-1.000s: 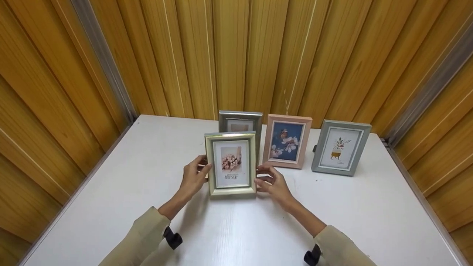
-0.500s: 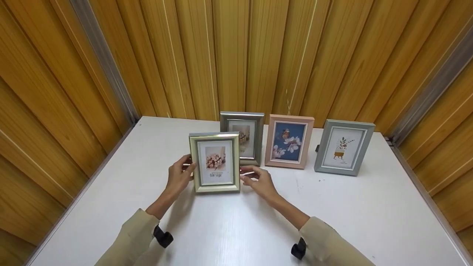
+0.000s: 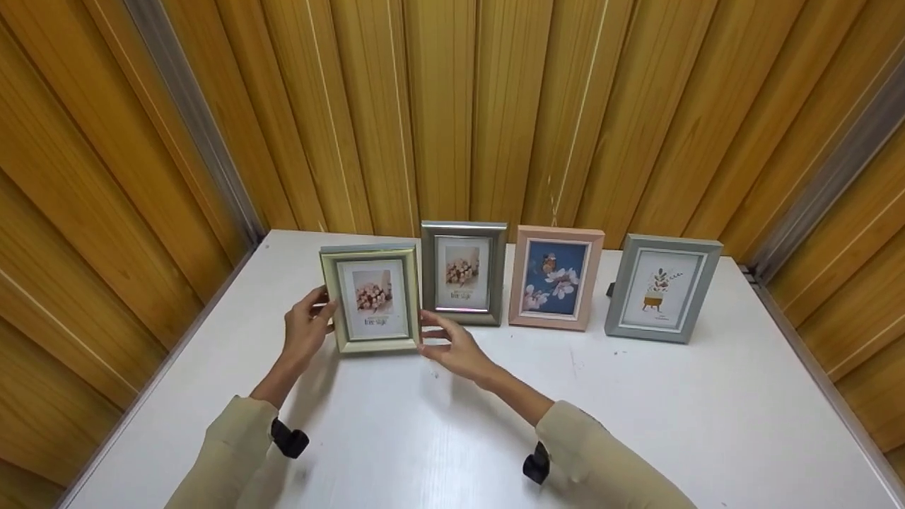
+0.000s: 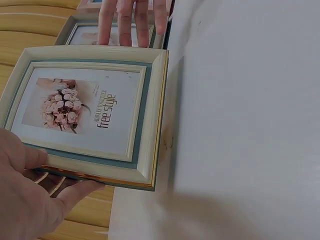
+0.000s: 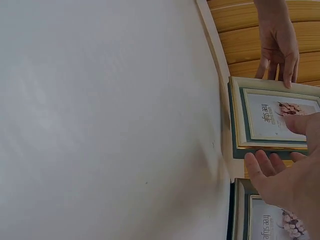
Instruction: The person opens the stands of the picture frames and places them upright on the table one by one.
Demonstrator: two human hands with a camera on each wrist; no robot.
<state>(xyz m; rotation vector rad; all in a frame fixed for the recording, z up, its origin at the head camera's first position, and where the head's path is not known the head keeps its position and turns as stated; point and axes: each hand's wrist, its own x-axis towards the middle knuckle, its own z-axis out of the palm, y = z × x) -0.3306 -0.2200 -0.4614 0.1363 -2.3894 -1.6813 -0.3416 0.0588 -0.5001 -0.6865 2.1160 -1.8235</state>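
A cream-and-gold picture frame point(image 3: 372, 300) with a pink bouquet print stands upright at the left of the group, leaning slightly back. My left hand point(image 3: 304, 336) grips its left side, thumb point(image 4: 36, 158) on the front border and fingers partly hidden behind. At the frame's lower right side is my right hand point(image 3: 456, 348). Its fingers point(image 5: 261, 165) are extended along that edge, and the thumb lies over the front in the right wrist view. Whether the frame's bottom touches the table cannot be told. Just right and slightly behind stands a grey-brown picture frame point(image 3: 463, 276) with a similar print.
Further right stand a pink picture frame point(image 3: 555, 279) with a bird and blossoms, then a grey-green picture frame point(image 3: 663, 290) with a plant print. All rest on a white table point(image 3: 438, 452). Yellow wood-patterned panels point(image 3: 452, 106) rise behind the table and at both sides.
Both hands and the cream-and-gold frame have moved left and slightly back. The grey-brown frame, formerly partly covered by it, now shows fully apart from it. The other frames have stayed in place.
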